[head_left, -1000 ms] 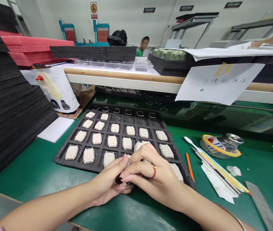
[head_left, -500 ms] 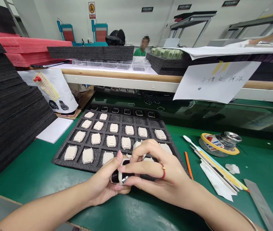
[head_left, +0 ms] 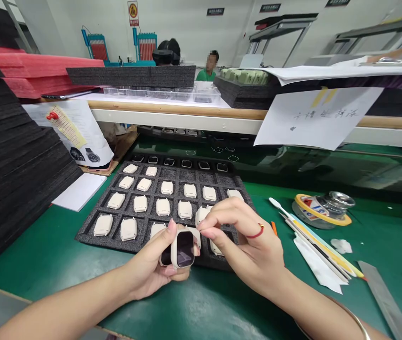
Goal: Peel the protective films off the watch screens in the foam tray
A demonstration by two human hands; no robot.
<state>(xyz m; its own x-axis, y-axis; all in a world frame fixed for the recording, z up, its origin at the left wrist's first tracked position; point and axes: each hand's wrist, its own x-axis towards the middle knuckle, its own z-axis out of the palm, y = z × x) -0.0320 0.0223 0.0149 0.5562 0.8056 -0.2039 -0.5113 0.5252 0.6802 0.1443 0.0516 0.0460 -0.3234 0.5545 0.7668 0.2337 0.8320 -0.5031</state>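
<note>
My left hand (head_left: 158, 264) is closed around a cream smartwatch case (head_left: 185, 249), its dark screen turned towards me. A second dark-screened watch case (head_left: 166, 257) shows partly behind it in the same hand. My right hand (head_left: 246, 236) hovers just to the right, thumb and index fingertip pinched together and apart from the case; whether anything small is between them I cannot make out. Beneath and beyond both hands lies a black foam tray (head_left: 179, 175), with cream watch cases (head_left: 140, 204) lying face down in many of its compartments. My hands hide part of its near right side.
On the right lie an orange stick (head_left: 274, 228), a white-ended brush (head_left: 275, 204), a tape roll (head_left: 302, 210) around a glass jar (head_left: 337, 203), and a metal ruler (head_left: 381, 293). Black foam sheets (head_left: 20, 179) are stacked left. A shelf (head_left: 186, 113) crosses behind; a person in green (head_left: 206, 75) sits beyond.
My right hand has drawn away from the watch case to the right and its fingers have come together. The case in my left hand now shows its screen more fully.
</note>
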